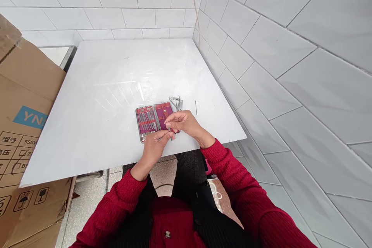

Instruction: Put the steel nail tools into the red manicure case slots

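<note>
A small, slim metal tool [169, 128] is pinched between the fingertips of the two hands, the left hand [154, 145] nearer the body and the right hand [186, 123] a little farther out. The hands are close together, thumbs and fingers clamped on the tool. It looks grey with a darker lower end; the fingers cover most of it, so its full shape cannot be told.

Just beyond the hands, an open case [157, 117] lies flat on the counter [104, 124]. Its left half, ahead of the left hand, carries a row of slim metal implements [147, 119] under a red band. Its right half, lined in purple-magenta with a red strap and a round snap, is partly hidden by the right hand. Metal nippers [175, 102] with splayed handles lie just past the right hand, and a thin metal stick [195, 107] lies beyond its wrist, apart from the case.
</note>
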The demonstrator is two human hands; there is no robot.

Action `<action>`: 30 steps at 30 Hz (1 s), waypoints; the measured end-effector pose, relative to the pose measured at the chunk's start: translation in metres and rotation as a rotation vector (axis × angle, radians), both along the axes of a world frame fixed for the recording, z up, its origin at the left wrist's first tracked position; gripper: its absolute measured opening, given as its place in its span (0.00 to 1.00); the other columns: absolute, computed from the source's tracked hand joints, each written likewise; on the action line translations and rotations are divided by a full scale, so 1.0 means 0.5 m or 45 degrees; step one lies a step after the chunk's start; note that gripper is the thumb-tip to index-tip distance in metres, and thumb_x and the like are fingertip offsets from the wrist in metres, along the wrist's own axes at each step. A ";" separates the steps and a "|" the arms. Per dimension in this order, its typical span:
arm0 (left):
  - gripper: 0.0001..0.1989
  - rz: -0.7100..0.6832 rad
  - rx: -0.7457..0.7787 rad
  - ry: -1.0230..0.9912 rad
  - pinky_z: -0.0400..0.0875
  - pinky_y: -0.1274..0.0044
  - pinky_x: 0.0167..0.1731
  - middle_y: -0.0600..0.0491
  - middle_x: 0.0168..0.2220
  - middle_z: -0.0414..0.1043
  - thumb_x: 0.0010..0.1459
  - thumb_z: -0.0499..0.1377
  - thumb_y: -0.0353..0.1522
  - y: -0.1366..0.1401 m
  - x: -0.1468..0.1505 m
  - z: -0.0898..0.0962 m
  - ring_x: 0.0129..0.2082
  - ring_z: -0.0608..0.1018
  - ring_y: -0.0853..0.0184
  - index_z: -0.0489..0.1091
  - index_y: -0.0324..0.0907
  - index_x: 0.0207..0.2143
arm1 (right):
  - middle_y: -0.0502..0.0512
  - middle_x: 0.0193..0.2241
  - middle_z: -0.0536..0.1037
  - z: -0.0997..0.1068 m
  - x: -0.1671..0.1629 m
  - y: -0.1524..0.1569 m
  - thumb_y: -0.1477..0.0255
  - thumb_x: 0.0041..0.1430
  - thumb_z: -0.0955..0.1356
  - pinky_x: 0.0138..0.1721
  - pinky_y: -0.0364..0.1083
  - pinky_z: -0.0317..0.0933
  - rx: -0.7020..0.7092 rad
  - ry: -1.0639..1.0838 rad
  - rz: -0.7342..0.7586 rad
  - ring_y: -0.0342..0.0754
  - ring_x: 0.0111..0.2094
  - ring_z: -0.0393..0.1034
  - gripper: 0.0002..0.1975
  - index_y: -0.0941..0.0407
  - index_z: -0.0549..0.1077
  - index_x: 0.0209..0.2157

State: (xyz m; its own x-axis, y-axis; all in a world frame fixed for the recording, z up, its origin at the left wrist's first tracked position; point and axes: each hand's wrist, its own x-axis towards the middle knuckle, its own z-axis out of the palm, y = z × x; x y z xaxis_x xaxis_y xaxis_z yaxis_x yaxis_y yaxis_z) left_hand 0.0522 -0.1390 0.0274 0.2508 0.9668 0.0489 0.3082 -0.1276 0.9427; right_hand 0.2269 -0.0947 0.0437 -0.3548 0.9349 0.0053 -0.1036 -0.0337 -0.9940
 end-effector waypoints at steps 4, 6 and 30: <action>0.16 0.044 0.410 0.211 0.76 0.67 0.47 0.50 0.45 0.82 0.70 0.55 0.42 -0.008 -0.007 -0.021 0.45 0.82 0.59 0.79 0.44 0.44 | 0.49 0.21 0.76 -0.014 0.010 0.037 0.56 0.45 0.79 0.20 0.40 0.58 0.000 -0.040 -0.223 0.39 0.19 0.64 0.21 0.57 0.79 0.33; 0.14 -0.017 0.673 0.395 0.73 0.63 0.53 0.49 0.49 0.81 0.71 0.53 0.38 -0.013 -0.019 -0.034 0.52 0.80 0.57 0.78 0.44 0.46 | 0.50 0.24 0.79 -0.030 0.019 0.072 0.56 0.41 0.80 0.21 0.41 0.60 -0.002 -0.030 -0.375 0.39 0.19 0.64 0.23 0.57 0.78 0.34; 0.14 -0.242 1.120 0.954 0.61 0.56 0.65 0.45 0.55 0.77 0.70 0.53 0.25 -0.020 -0.064 -0.083 0.60 0.75 0.54 0.72 0.38 0.54 | 0.49 0.24 0.79 -0.084 0.006 0.150 0.61 0.49 0.74 0.19 0.41 0.57 0.038 -0.252 -0.653 0.39 0.18 0.62 0.12 0.56 0.77 0.28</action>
